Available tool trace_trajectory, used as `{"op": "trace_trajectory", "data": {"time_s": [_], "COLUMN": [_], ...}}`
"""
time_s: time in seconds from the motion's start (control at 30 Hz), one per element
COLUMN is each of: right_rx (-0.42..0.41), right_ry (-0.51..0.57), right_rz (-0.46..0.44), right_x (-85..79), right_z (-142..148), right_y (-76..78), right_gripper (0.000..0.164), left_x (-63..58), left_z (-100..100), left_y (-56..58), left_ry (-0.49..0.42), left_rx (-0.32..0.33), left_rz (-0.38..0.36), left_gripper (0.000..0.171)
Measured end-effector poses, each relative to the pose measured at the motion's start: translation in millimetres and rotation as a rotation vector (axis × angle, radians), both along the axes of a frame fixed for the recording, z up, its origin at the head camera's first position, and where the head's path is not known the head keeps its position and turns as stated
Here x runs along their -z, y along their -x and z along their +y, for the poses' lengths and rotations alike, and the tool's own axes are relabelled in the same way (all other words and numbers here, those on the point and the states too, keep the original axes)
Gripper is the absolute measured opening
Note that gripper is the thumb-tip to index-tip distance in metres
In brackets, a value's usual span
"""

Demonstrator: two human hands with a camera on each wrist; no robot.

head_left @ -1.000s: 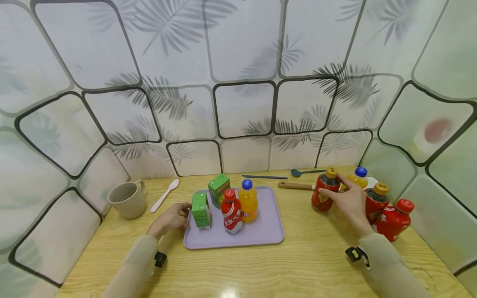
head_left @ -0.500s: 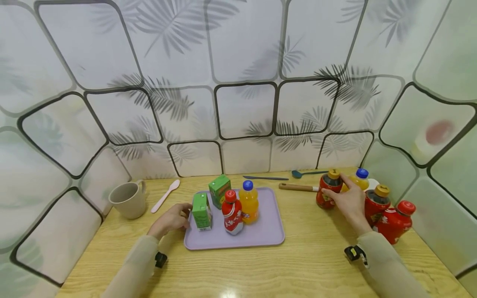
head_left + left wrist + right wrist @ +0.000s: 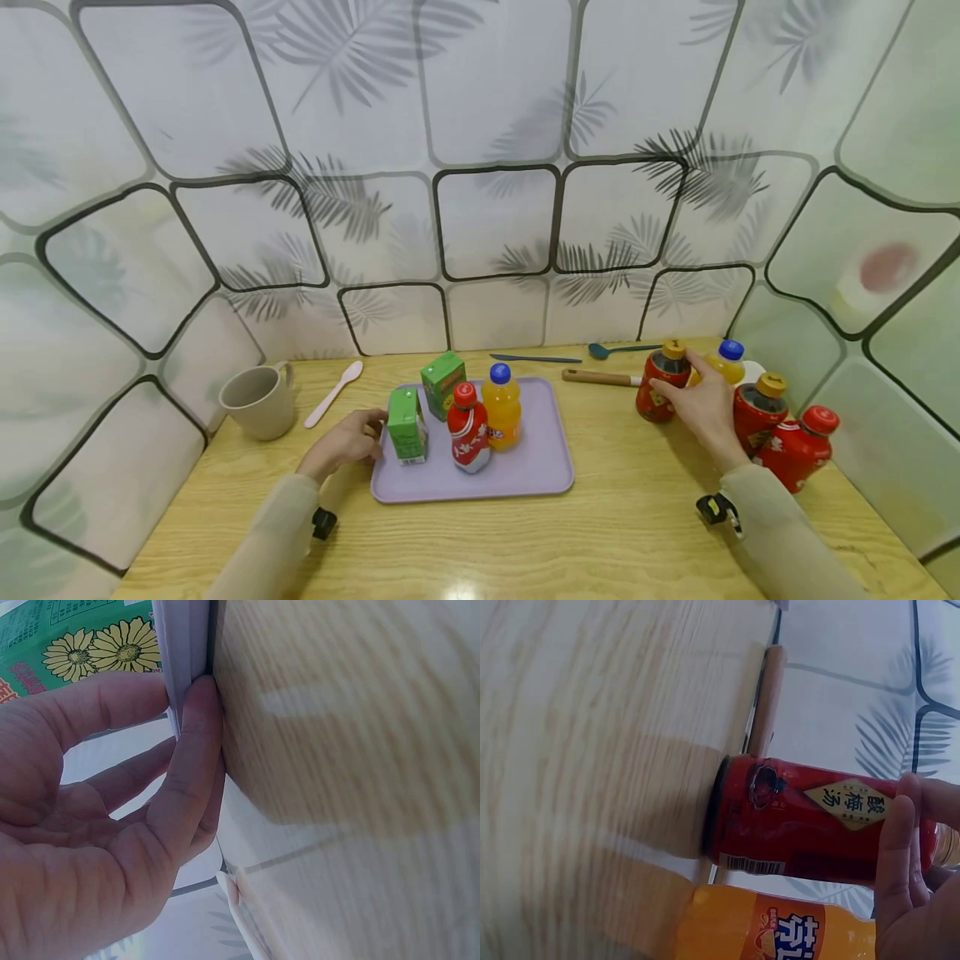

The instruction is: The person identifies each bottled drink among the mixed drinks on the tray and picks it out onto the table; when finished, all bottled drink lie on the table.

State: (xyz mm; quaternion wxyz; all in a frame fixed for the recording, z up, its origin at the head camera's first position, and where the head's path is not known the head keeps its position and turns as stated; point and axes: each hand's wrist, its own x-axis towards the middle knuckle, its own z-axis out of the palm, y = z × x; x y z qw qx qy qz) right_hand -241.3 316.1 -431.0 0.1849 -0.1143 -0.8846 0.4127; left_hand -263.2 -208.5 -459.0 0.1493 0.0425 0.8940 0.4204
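In the head view my left hand (image 3: pixel 347 443) is at the left edge of a lilac tray (image 3: pixel 532 473); the left wrist view shows thumb and fingers pinching its rim (image 3: pixel 185 645). On the tray stand two green drink cartons (image 3: pixel 407 429) (image 3: pixel 443 385), a red-capped bottle (image 3: pixel 469 435) and an orange soda bottle (image 3: pixel 504 410). To the right, my right hand (image 3: pixel 703 408) grips a dark drink bottle (image 3: pixel 663 369) with a yellow cap and red label around its upper part. In the right wrist view its base is close to the tabletop.
Another orange soda bottle (image 3: pixel 726 364), a second yellow-capped bottle (image 3: pixel 757 415) and a red bottle (image 3: pixel 795 452) stand around my right hand. A wooden handle (image 3: pixel 600 377), blue knife (image 3: pixel 536 359) and teal spoon (image 3: pixel 600 352) lie behind. Far left are a mug (image 3: pixel 258 408) and pink spoon (image 3: pixel 333 394).
Over the last second the dark bottle in my right hand has shifted slightly right and back, and since half a second ago it hardly moves. My left hand stays at the tray's rim.
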Motion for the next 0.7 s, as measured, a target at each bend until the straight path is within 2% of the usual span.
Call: {"op": "trace_trajectory", "data": {"time_s": [0.37,0.53,0.7], "right_rx": [0.008,0.043,0.062], "right_ry": [-0.029,-0.053,-0.069], "right_rz": [0.034,0.042,0.110], "right_x": [-1.1,-5.4,-10.1], "right_z": [0.4,0.9,0.3], "right_y": [0.5,0.3,-0.3], "right_gripper": [0.074,0.068,0.061], "left_x": [-1.5,-1.2,-0.8], "left_z": [0.7,1.0,0.6], "left_y": [-1.5,-1.7,-1.7], "left_ry": [0.011,0.007,0.012], "left_rx": [0.025,0.028,0.023], "left_rz": [0.021,0.024,0.023], "left_gripper": [0.071,0.070,0.071]}}
